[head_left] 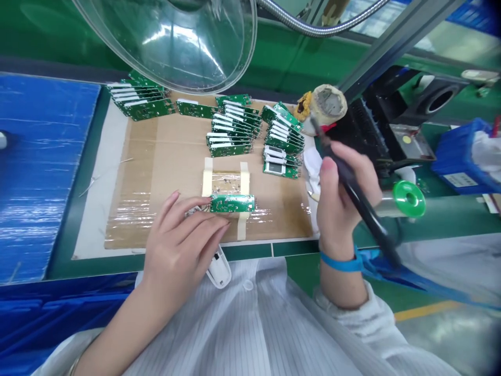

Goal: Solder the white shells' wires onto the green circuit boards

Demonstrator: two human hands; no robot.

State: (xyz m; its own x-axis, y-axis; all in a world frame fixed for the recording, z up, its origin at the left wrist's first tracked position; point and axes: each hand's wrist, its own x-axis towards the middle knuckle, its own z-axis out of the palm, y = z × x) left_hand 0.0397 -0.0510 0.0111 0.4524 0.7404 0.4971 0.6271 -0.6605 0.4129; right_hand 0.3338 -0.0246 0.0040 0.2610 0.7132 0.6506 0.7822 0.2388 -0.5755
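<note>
My left hand [180, 232] lies on the cardboard mat [164, 156], fingers stretched toward a green circuit board [231, 203] and touching its left end. The board sits between strips of tape on the mat. A white plastic part [219, 269] shows under this hand near the mat's front edge. My right hand [344, 193] is closed around a black soldering iron [352, 188], held like a pen. Its tip points up toward a round tip-cleaning holder [327, 104]. A blue wrist strap [340, 261] circles the right wrist.
Several stacks of green circuit boards [235, 128] lie across the back of the mat. A clear fume hood [176, 42] hangs overhead. A solder spool with a green flange [409, 198] lies right, beside a black iron stand [376, 130]. Blue bin [465, 156] far right; blue sheet [39, 172] left.
</note>
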